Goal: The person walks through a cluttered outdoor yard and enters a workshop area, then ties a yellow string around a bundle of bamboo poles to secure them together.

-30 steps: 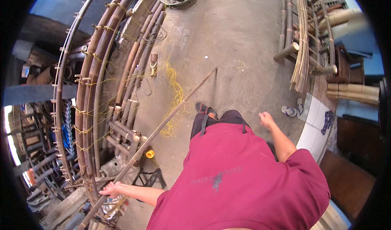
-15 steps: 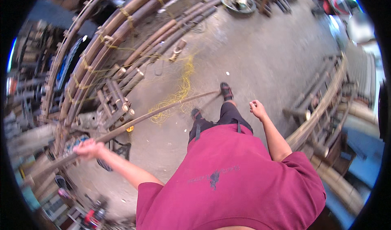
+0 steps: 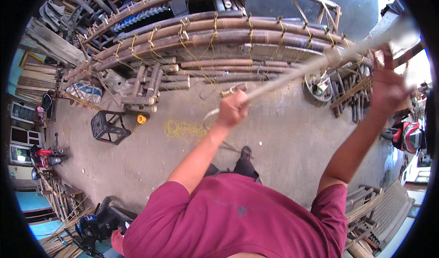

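The left hand [image 3: 232, 109] was closed in a fist around a long pale bamboo pole [image 3: 297, 72], gripping it near its lower end; a short stub of the pole curved out below the fingers toward the concrete floor [image 3: 283, 139]. From the fist the pole ran upward and to the right, blurred along its length, to the right hand [image 3: 388, 88], whose fingers were spread open with the palm set against the pole's underside rather than wrapped around it; the pole's thick, bright upper end extended just beyond those fingertips. Below the left-hand fingers, a loose tangle of yellow cord [image 3: 183, 130] lay on the floor, and farther to their left stood a dark stool [image 3: 107, 126] with a small yellow spool [image 3: 142, 119] just beside it. Beyond the fingers of both hands lay a curved frame of bamboo poles [image 3: 219, 34] bound with yellow ties, with shorter cut bamboo pieces [image 3: 146, 82] stacked against its near side. Below the right-hand fingers, at the picture's edge, a red helmet [image 3: 408, 137] was visible.
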`<state>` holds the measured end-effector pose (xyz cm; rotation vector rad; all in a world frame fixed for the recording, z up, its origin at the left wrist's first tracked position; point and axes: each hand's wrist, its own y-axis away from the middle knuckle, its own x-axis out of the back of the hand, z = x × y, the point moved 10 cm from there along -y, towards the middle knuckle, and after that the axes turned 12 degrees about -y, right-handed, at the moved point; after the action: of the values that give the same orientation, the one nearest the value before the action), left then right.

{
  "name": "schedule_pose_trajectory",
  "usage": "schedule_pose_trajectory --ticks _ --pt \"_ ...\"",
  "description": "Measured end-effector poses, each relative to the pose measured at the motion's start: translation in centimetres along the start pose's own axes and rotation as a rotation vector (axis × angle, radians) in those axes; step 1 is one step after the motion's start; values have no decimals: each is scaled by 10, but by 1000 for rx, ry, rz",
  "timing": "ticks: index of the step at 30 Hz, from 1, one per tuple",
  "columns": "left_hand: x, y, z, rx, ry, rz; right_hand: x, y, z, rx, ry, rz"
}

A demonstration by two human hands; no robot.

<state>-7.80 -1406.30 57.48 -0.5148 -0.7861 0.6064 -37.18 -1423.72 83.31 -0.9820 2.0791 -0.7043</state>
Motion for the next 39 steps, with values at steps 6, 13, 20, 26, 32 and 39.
schedule_pose_trajectory --ticks 6,13,20,26,32,39 --pt "-45 29 24 -76 -72 -173 -32 -1 -123 345 332 531" --pt "-22 57 -20 25 -125 -371 83 76 -104 359 462 860" --pt "-41 86 1 33 -141 -687 255 339 -15 292 217 1381" --pt "-84 129 24 -43 -108 -882 298 529 -2 230 51 1718" --pt "-107 128 46 -96 -22 -821 200 410 -150 343 515 1552" --pt "30 -63 0 187 242 -140 -17 170 -48 170 437 714"
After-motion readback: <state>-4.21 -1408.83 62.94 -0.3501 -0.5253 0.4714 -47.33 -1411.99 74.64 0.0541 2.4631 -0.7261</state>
